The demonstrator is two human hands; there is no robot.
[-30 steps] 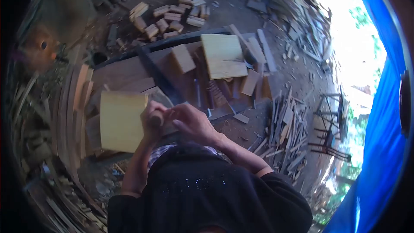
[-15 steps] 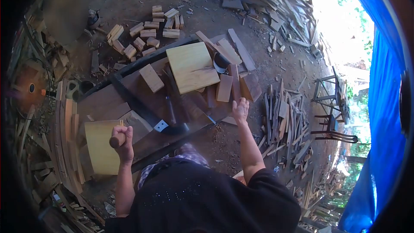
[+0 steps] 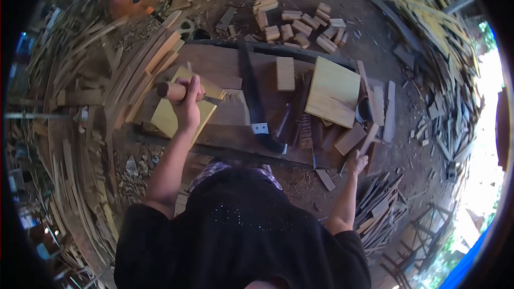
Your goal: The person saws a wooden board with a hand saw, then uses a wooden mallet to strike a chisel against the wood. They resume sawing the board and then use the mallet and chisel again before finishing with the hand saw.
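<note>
My left hand (image 3: pixel 187 101) is closed round the wooden handle of a chisel (image 3: pixel 170 91), whose short metal blade points right. Below it lies a yellow board (image 3: pixel 167 119) on the left of the workbench (image 3: pixel 214 59). At the bench's right end, my right hand (image 3: pixel 358 162) has its fingers curled at the lower end of a narrow wooden piece (image 3: pixel 369 137). Beside that piece rest a small wooden block (image 3: pixel 350 138) and a second yellow board (image 3: pixel 333 91). A handsaw (image 3: pixel 251 85) lies across the middle, near a slim tool (image 3: pixel 283 119).
An upright wooden block (image 3: pixel 285 74) stands on the bench. Several cut blocks (image 3: pixel 302 27) lie on the ground beyond it. Long planks (image 3: pixel 152 61) are stacked at the left, and a pile of thin offcuts (image 3: pixel 380 208) is at the lower right.
The view has swung, so the bench sits further right and more level. My left hand has turned, bringing the chisel blade into sight. My right hand stays by the narrow wooden piece.
</note>
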